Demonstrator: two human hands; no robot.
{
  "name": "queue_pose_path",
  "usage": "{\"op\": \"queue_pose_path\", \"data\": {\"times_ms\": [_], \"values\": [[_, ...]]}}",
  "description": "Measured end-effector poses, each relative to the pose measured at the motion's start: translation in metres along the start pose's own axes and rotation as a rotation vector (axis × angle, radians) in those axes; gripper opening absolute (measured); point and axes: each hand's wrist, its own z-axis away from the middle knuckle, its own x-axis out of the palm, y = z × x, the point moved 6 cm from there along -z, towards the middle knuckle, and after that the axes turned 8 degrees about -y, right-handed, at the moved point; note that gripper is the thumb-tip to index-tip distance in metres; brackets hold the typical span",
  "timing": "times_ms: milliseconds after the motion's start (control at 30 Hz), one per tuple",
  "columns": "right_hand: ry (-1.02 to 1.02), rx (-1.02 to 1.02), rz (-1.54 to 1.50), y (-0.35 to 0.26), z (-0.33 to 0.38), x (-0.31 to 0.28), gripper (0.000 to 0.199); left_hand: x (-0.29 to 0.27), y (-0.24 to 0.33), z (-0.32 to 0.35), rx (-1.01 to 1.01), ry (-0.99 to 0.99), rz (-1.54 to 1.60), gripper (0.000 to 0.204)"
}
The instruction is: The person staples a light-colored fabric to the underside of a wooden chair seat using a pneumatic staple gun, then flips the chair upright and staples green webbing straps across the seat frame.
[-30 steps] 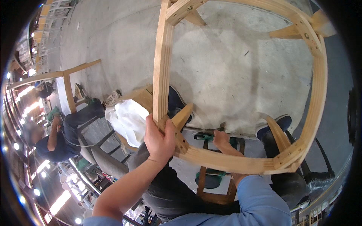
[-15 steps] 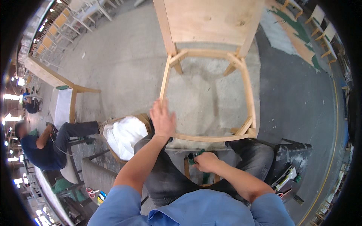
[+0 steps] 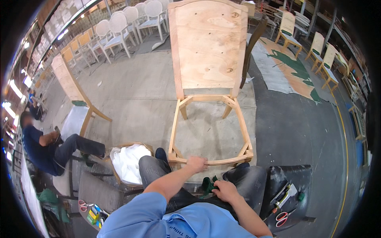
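Note:
A bare wooden chair frame (image 3: 211,95) with a tall plywood back stands before my knees, its seat opening framed by rails and corner blocks. My left hand (image 3: 197,163) is closed over the middle of the front rail, its fingers largely hidden by the wood. Close to my lap, my right hand (image 3: 226,191) pinches a crumpled piece of dark green cloth (image 3: 208,185). That cloth hangs between my thighs, just below the front rail, apart from the frame.
A basket holding white fabric (image 3: 131,162) sits left of my knee. On a black seat (image 3: 305,170) at right lie scissors (image 3: 282,218) and tools. More scissors (image 3: 82,205) are on a grey seat at left. A co-worker (image 3: 43,142) sits far left beside another chair (image 3: 77,107).
My left hand has moved from the frame's left side to its front rail and closed on it. The view has tipped up, showing more of the chair back. My right hand keeps the green cloth.

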Motion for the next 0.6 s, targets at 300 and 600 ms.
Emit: {"op": "queue_pose_path", "data": {"times_ms": [300,600], "values": [[-0.028,0.019,0.027,0.005,0.016,-0.008,0.023,0.032,0.017,0.037,-0.074,-0.054,0.041,0.038],[0.258,-0.124,0.154,-0.005,0.028,-0.097,0.016,-0.001,0.036,0.05,0.297,-0.088,0.82,0.064]]}}
